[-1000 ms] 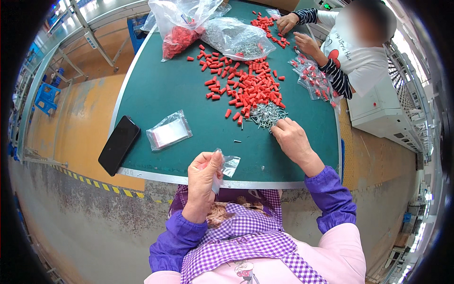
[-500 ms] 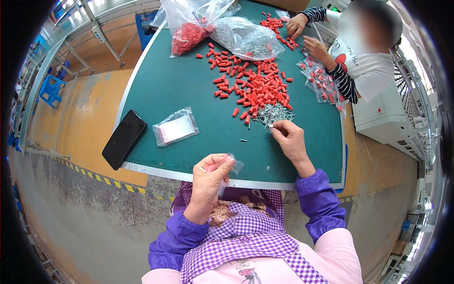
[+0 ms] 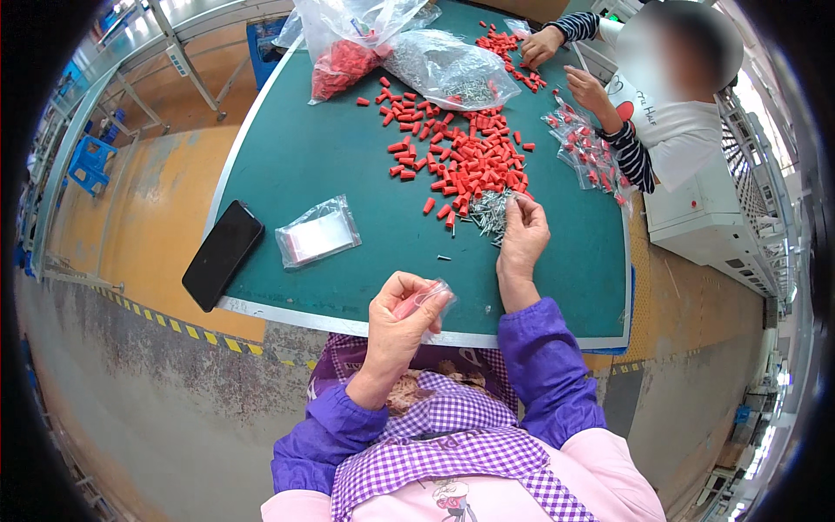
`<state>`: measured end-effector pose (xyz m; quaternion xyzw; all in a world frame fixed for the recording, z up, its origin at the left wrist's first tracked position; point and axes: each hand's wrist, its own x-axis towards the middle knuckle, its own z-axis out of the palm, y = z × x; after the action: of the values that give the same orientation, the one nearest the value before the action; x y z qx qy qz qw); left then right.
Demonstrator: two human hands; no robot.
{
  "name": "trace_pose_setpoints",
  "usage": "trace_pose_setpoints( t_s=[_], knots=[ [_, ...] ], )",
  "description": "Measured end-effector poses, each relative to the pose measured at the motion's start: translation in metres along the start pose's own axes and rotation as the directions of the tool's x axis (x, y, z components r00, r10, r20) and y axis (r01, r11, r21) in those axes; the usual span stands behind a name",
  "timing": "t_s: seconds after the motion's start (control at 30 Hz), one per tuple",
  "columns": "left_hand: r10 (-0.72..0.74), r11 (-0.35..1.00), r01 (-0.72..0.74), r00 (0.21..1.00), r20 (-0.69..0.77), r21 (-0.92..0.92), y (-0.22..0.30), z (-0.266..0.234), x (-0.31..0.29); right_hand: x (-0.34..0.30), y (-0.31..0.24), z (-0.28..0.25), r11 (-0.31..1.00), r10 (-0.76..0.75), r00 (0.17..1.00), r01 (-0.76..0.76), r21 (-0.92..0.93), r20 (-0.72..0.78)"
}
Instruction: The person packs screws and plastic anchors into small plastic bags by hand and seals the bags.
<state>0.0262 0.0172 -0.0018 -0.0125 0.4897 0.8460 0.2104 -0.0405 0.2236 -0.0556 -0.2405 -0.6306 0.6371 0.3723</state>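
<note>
My left hand (image 3: pixel 398 320) is closed round a small clear plastic bag (image 3: pixel 441 300), just above the table's near edge; a reddish patch shows between the fingers. Farther off, my right hand (image 3: pixel 524 239) pinches at the right side of a heap of small silver screws (image 3: pixel 487 211). Whatever its fingertips hold is hidden. Directly behind the screws spreads a large pile of red tapered plastic caps (image 3: pixel 470 161). One loose screw (image 3: pixel 444 257) lies apart on the green tabletop (image 3: pixel 348 300).
A black phone (image 3: pixel 223 254) and a packet of clear bags (image 3: pixel 318 232) lie at the left. Behind stand a bag of red caps (image 3: pixel 341 70) and a bag of screws (image 3: pixel 452 74). At the right, filled small bags (image 3: pixel 591 157) lie near a co-worker's hands (image 3: pixel 544 45).
My right hand has moved farther away, over the screw heap's right side. My left hand has shifted slightly right, with the bag still in it. The co-worker's hands have moved slightly.
</note>
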Motion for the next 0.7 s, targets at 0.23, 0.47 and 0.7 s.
trace_pose_setpoints(
  t_s=[0.23, 0.47, 0.7],
  knots=[
    [0.016, 1.0, -0.015, 0.999, -0.05, 0.006, 0.004, 0.008, 0.0, -0.003, 0.001, 0.031, 0.998, 0.004, 1.0, -0.005, 0.063, 0.021],
    [0.116, 0.99, -0.11, 0.991, -0.065, 0.084, 0.004, 0.0, 0.001, -0.007, -0.019, 0.018, 0.985, 0.095, 0.983, -0.115, 0.125, 0.154],
    [0.128, 0.991, -0.127, 0.991, -0.026, 0.044, 0.006, 0.003, 0.005, -0.017, -0.047, 0.0, 0.817, 0.28, 0.845, -0.459, 0.348, 0.456]
  ],
)
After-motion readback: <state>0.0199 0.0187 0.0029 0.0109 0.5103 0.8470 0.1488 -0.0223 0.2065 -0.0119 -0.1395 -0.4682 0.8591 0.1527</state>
